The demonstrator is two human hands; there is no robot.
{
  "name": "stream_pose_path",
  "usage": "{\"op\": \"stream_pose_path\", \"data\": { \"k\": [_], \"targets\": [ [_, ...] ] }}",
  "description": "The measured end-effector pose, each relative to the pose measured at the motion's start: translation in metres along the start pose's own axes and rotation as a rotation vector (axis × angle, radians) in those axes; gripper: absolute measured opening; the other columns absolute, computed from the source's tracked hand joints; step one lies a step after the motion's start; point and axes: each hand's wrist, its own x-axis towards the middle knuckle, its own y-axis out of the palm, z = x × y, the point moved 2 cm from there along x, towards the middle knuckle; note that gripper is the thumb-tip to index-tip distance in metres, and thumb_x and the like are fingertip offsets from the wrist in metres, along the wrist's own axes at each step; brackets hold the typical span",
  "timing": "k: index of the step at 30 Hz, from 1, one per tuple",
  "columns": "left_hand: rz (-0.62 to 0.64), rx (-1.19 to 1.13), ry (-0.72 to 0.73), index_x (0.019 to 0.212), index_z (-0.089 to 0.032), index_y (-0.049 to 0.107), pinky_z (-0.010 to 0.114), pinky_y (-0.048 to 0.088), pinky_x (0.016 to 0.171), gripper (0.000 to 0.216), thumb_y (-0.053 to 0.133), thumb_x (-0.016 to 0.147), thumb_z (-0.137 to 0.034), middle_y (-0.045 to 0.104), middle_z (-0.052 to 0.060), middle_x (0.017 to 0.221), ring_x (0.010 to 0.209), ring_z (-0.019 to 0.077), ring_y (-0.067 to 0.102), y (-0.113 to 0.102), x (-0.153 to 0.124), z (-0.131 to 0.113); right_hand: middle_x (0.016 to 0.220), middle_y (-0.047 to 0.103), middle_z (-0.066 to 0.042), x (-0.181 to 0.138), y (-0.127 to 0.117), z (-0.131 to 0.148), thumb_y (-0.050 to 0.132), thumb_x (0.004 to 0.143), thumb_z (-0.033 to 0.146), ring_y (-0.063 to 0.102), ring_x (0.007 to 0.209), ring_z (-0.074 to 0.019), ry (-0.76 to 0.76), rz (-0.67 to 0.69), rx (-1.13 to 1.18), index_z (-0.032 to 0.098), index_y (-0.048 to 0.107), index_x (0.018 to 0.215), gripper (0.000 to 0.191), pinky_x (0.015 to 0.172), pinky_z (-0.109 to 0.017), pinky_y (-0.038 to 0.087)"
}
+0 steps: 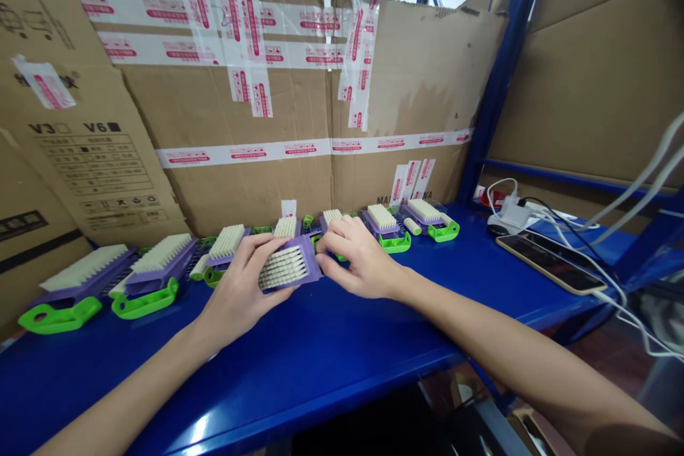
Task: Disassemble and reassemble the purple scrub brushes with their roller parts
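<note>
My left hand (239, 290) grips a purple brush block with white bristles (289, 265), tipped so the bristles face me, just above the blue shelf (331, 349). My right hand (359, 256) is curled at the block's right end, fingers pressed on it and on a green part (340, 256) behind. A row of finished brushes, purple tops on green handles, lines the back: two at the left (80, 285) (154, 274), others at the right (387, 226) (430, 217).
Taped cardboard boxes (256, 114) wall the back and left. At the right lie a phone (550, 263), a white charger (513, 215) and cables (620, 214). A blue rack post (499, 78) stands at the right rear.
</note>
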Motion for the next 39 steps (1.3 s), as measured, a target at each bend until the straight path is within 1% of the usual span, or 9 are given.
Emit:
{"op": "stream_pose_path", "data": {
  "k": [14, 20, 24, 28, 34, 39],
  "targets": [
    [-0.002, 0.003, -0.008, 0.151, -0.029, 0.048, 0.052, 0.058, 0.11, 0.06, 0.076, 0.098, -0.035, 0.055, 0.012, 0.137, 0.128, 0.0327, 0.062, 0.0002, 0.0007, -0.0003, 0.091, 0.055, -0.004, 0.0004, -0.0014, -0.0003, 0.048, 0.112, 0.031, 0.047, 0.087, -0.022, -0.003, -0.015, -0.015, 0.022, 0.058, 0.094, 0.022, 0.081, -0.039, 0.036],
    [-0.007, 0.002, -0.01, 0.153, -0.03, 0.047, 0.053, 0.057, 0.111, 0.063, 0.077, 0.097, -0.035, 0.055, 0.012, 0.137, 0.128, 0.0335, 0.062, 0.0, 0.0007, -0.0003, 0.093, 0.057, -0.005, 0.0004, -0.0013, 0.0001, 0.05, 0.11, 0.03, 0.048, 0.089, -0.0227, 0.034, -0.016, 0.0, 0.022, 0.059, 0.094, 0.02, 0.082, -0.039, 0.037],
    [-0.002, -0.01, -0.023, 0.152, -0.03, 0.048, 0.052, 0.057, 0.111, 0.062, 0.076, 0.097, -0.037, 0.055, 0.012, 0.138, 0.129, 0.0334, 0.062, 0.0009, 0.0, 0.0007, 0.097, 0.058, -0.007, 0.0001, -0.002, 0.0004, 0.052, 0.108, 0.029, 0.051, 0.093, -0.0237, 0.035, -0.041, 0.02, 0.022, 0.06, 0.094, 0.017, 0.085, -0.041, 0.04],
    [-0.027, -0.003, -0.053, 0.152, -0.03, 0.049, 0.051, 0.056, 0.112, 0.065, 0.079, 0.095, -0.038, 0.055, 0.011, 0.138, 0.129, 0.033, 0.062, -0.0009, 0.0003, 0.0046, 0.104, 0.059, -0.008, 0.0002, -0.0022, 0.0011, 0.055, 0.106, 0.027, 0.053, 0.098, -0.0244, 0.008, -0.056, 0.029, 0.022, 0.06, 0.091, 0.017, 0.089, -0.043, 0.043],
    [-0.055, 0.024, -0.037, 0.154, -0.031, 0.048, 0.051, 0.055, 0.113, 0.065, 0.078, 0.096, -0.038, 0.055, 0.011, 0.14, 0.132, 0.0341, 0.061, -0.0042, 0.0014, 0.0074, 0.109, 0.061, -0.009, 0.0004, -0.0008, 0.0024, 0.055, 0.106, 0.026, 0.055, 0.103, -0.0249, 0.0, -0.052, 0.037, 0.022, 0.062, 0.101, 0.01, 0.093, -0.044, 0.045],
    [-0.033, 0.014, -0.023, 0.154, -0.031, 0.047, 0.049, 0.055, 0.113, 0.066, 0.078, 0.096, -0.036, 0.054, 0.011, 0.14, 0.132, 0.0331, 0.061, -0.0033, 0.0009, 0.0051, 0.109, 0.06, -0.009, -0.0002, -0.0003, 0.0017, 0.055, 0.107, 0.029, 0.055, 0.102, -0.0248, 0.001, -0.048, 0.031, 0.022, 0.063, 0.108, 0.011, 0.091, -0.043, 0.046]
  ]
}}
